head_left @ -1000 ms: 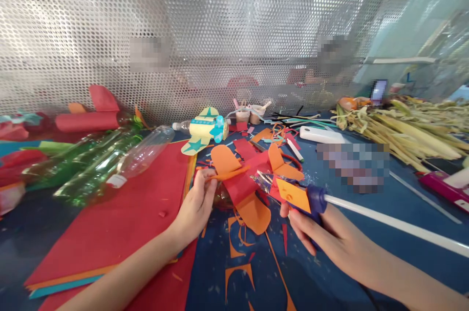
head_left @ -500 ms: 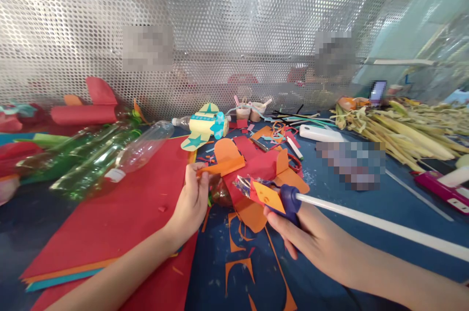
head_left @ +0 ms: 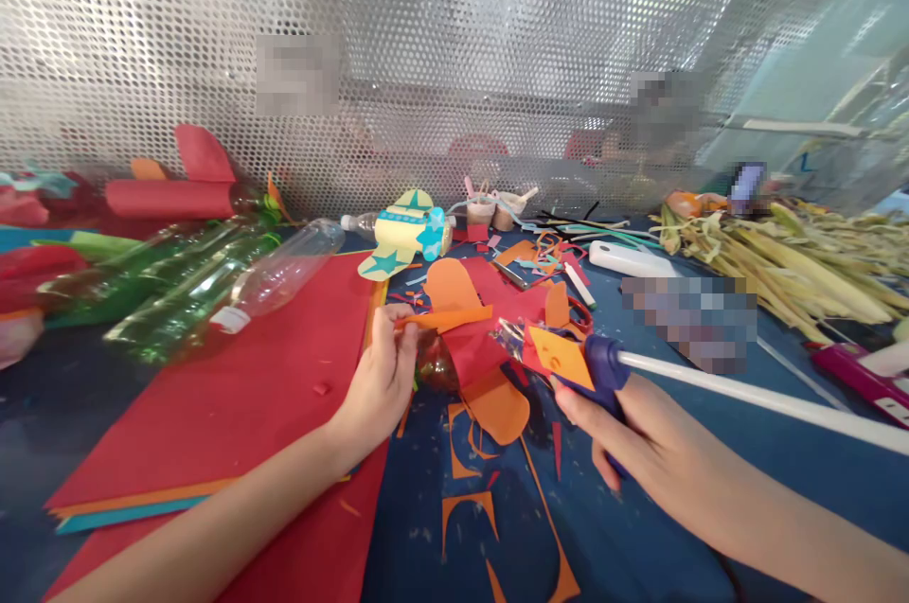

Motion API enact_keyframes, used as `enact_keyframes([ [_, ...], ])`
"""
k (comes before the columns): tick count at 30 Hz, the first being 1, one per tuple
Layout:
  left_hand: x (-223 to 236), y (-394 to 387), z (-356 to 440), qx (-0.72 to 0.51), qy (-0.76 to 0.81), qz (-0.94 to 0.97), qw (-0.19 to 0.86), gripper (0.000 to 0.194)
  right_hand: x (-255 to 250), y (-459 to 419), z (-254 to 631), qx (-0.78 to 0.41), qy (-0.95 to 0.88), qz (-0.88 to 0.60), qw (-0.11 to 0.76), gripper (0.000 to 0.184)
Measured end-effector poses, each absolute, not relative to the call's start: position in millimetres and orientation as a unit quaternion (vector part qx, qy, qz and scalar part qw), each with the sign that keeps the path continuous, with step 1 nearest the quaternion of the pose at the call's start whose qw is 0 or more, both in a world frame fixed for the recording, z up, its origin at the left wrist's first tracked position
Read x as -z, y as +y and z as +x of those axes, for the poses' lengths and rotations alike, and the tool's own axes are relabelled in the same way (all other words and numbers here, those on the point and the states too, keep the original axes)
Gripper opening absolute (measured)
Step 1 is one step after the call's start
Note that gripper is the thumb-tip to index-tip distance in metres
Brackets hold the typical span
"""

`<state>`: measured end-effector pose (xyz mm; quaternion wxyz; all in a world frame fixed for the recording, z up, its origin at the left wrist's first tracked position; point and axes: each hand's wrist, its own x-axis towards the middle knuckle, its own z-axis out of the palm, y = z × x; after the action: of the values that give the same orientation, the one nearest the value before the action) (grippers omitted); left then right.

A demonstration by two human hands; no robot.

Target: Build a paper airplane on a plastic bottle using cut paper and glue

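Note:
My left hand [head_left: 383, 371] is closed, pinching one end of an orange paper strip [head_left: 454, 318]. The strip reaches over a bottle plane wrapped in red paper [head_left: 477, 343], which has orange paper wings [head_left: 501, 409] and a clear bottle neck toward my left hand. My right hand [head_left: 617, 433] grips a blue hot glue gun [head_left: 603, 366] with a long white glue stick [head_left: 745, 395] out of its back. Foil-like wrapping covers the gun's nozzle, which points left, close to the plane's red body. Whether it touches the strip or the body I cannot tell.
Red foam or paper sheets [head_left: 234, 414] lie at the left, with several plastic bottles [head_left: 205, 291] behind. A yellow bottle plane [head_left: 401, 234] stands at the back. Orange offcuts [head_left: 469, 501] litter the blue table [head_left: 639, 546]. Dried husks [head_left: 774, 262] and a magenta power strip [head_left: 856, 381] are at the right.
My right hand has moved the glue gun to the right, away from my left hand. The left hand still holds the orange strip by its end. The view has shifted slightly.

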<state>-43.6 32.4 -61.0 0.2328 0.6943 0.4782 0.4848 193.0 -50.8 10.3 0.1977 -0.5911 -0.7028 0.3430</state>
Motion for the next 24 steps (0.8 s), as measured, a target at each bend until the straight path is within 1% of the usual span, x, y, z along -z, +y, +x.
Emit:
enact_keyframes([
  [4, 59, 32, -43, -0.483, 0.479, 0.701, 0.216, 0.013, -9, -53, 186, -0.345, -0.715, -0.579, 0.185, 0.045],
  [7, 57, 32, -43, -0.481, 0.479, 0.705, 0.206, 0.011, -7, -54, 182, -0.323, -0.729, -0.577, 0.178, 0.041],
  [13, 58, 32, -43, -0.476, 0.472, 0.711, 0.213, 0.013, -14, -49, 184, -0.338, -0.717, -0.583, 0.176, 0.047],
  [20, 61, 33, -43, -0.482, 0.462, 0.713, 0.214, 0.013, -19, -44, 194, -0.327, -0.684, -0.62, 0.199, 0.043],
  [24, 59, 33, -43, -0.482, 0.464, 0.716, 0.199, 0.012, -20, -46, 190, -0.336, -0.687, -0.62, 0.176, 0.045],
])
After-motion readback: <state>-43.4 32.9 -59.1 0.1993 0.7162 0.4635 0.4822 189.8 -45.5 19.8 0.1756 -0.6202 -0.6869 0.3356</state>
